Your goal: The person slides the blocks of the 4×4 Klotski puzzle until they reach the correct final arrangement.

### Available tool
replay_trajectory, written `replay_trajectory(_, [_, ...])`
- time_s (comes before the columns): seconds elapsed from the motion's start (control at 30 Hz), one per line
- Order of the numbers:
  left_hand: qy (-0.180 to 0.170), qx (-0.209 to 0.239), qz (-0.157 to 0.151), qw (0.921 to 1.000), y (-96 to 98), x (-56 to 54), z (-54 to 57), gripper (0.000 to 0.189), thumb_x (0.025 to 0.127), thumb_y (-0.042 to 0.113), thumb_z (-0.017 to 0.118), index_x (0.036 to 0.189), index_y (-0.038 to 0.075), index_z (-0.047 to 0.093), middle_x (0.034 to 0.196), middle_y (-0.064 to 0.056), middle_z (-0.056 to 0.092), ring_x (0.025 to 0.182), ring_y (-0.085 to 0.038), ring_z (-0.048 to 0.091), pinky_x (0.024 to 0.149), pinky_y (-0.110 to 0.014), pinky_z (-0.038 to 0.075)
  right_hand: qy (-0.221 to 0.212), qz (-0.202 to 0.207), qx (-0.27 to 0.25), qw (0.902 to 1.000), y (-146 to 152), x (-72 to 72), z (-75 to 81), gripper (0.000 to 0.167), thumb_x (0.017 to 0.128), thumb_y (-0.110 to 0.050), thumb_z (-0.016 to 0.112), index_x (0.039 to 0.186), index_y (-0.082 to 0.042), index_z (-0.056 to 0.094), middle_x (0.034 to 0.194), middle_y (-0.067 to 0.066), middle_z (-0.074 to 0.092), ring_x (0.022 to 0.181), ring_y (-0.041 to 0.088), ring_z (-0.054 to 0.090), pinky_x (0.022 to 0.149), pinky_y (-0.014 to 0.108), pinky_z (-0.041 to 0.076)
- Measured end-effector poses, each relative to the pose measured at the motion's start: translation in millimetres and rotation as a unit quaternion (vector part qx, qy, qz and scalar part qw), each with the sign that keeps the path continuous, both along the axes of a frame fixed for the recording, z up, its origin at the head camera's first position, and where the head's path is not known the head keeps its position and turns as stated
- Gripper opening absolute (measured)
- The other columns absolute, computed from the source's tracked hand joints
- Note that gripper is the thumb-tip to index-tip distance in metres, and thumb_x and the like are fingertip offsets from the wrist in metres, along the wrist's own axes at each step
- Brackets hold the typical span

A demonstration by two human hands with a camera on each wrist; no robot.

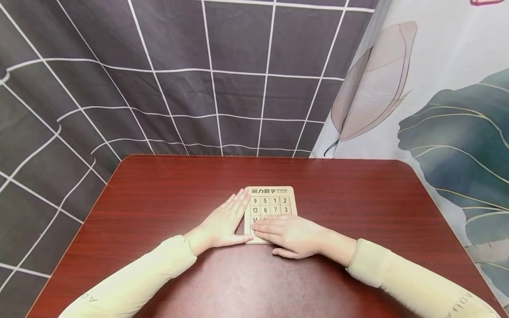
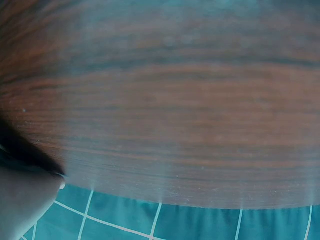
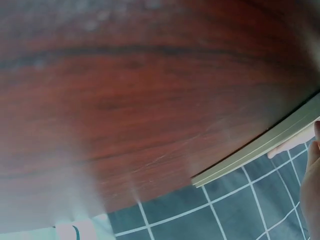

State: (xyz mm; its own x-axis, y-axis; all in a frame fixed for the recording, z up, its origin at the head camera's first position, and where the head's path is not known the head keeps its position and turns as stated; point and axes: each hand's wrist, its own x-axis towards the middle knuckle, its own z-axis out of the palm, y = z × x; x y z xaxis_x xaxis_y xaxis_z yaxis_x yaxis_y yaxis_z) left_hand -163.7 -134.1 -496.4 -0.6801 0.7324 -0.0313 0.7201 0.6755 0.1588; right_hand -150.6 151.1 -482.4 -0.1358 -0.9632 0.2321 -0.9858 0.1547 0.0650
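A light wooden number slide puzzle (image 1: 273, 206) lies flat on the table, with rows of numbered square tiles below a line of printed characters. Its top rows read 9, 5, 1, 2 and 13, 6, 7, 3. My left hand (image 1: 222, 225) rests along its left edge, fingers straight and thumb spread towards the near left corner. Across the lower rows lies my right hand (image 1: 296, 236), fingers extended, covering most of those tiles. In the right wrist view the puzzle's side edge (image 3: 260, 145) shows at right, with part of a hand (image 3: 311, 185) beside it.
The reddish-brown wooden table (image 1: 179, 185) has rounded far corners. Behind it hangs a dark grey curtain (image 1: 238, 92) with white grid lines. A white leaf-patterned curtain (image 1: 437, 57) hangs at the right.
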Motion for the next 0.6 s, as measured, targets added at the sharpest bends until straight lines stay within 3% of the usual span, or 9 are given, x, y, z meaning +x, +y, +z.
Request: replay_trajectory(0.6, [0.002,0.001,0.003,1.0000,2.2,1.4,1.3,0.112,0.095,0.065,0.063,0.165,-0.011,0.019,0.176,-0.028,0.012,0.165,-0.039,0.017,0.135,-0.049,0.025,-0.002,-0.020,-0.027,0.9994,23.9,1.9,0.3,0.063,0.097,-0.035,0.073,0.147,0.000,0.060,0.150,0.012,0.064,0.140,0.025,0.062,0.114,0.040,0.054])
